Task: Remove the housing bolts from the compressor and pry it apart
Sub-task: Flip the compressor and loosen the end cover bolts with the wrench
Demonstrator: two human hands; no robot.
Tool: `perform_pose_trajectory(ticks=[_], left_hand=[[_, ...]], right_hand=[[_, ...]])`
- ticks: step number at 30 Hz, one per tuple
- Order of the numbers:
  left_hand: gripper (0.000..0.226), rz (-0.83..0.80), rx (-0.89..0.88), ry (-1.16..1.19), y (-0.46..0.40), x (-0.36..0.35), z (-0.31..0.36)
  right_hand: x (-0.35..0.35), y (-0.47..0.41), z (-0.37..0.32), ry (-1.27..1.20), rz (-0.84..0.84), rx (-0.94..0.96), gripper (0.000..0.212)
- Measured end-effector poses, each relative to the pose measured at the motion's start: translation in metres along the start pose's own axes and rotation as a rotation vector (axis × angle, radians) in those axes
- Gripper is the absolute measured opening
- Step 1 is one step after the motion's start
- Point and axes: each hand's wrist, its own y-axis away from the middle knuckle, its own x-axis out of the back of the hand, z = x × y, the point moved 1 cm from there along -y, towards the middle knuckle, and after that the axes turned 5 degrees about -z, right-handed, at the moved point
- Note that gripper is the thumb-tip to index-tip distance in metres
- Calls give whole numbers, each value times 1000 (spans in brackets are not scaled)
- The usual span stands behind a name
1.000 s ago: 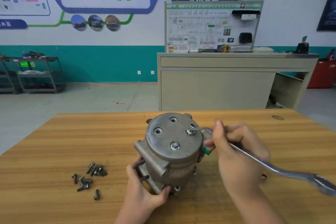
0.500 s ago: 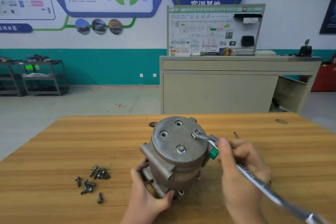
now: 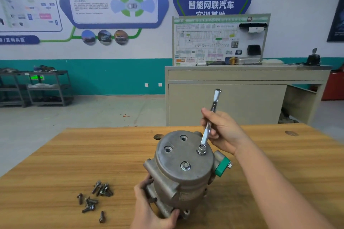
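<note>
The grey metal compressor [image 3: 183, 171] stands on end on the wooden table [image 3: 55, 163], round end cap up. Two bolts remain in the cap: one at the front [image 3: 185, 165] and one at the right [image 3: 201, 149]. Two bolt holes [image 3: 168, 149] at the back left are bare. My right hand [image 3: 221, 130] grips a steel wrench [image 3: 209, 122] whose ring end sits on the right bolt, handle pointing up and away. My left hand [image 3: 154, 208] holds the compressor's lower body from the near side. A green cap [image 3: 222, 166] sticks out on its right.
Several loose bolts [image 3: 95, 196] lie in a small heap on the table to the compressor's left. A dark knot hole [image 3: 291, 133] marks the table's far right. Beyond the table stand a beige cabinet [image 3: 232, 98] and metal shelves [image 3: 37, 87] on the floor.
The wrench has swung on the right bolt from pointing toward me at the right to pointing up and away. My right hand followed it round. My left hand kept its hold.
</note>
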Motion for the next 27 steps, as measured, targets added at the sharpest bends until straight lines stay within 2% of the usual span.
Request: perform_pose_trajectory(ticks=[4, 6, 10, 14, 18, 21, 25, 27], left_hand=[[106, -20, -8, -40, -1, 5, -7], [108, -26, -1, -49, -2, 6, -9], [108, -21, -1, -43, -1, 3, -9], [105, -18, -32, -52, 1, 1, -5], [100, -24, -39, -53, 2, 1, -3], [104, -22, -24, -42, 2, 2, -2], [102, -15, -11, -38, 1, 1, -4], [101, -10, -6, -35, 1, 1, -6]], right_hand=[[2, 23, -14, -340, 174, 166, 17], [2, 40, -15, -358, 223, 282, 21], [-4, 70, 4, -92, 400, 537, 39], [-15, 87, 23, 180, 525, 794, 26], [-29, 98, 35, 389, 571, 1025, 16], [-38, 100, 46, 508, 602, 1096, 15], [-47, 100, 58, 633, 709, 1127, 40], [-52, 103, 60, 679, 709, 1135, 43]])
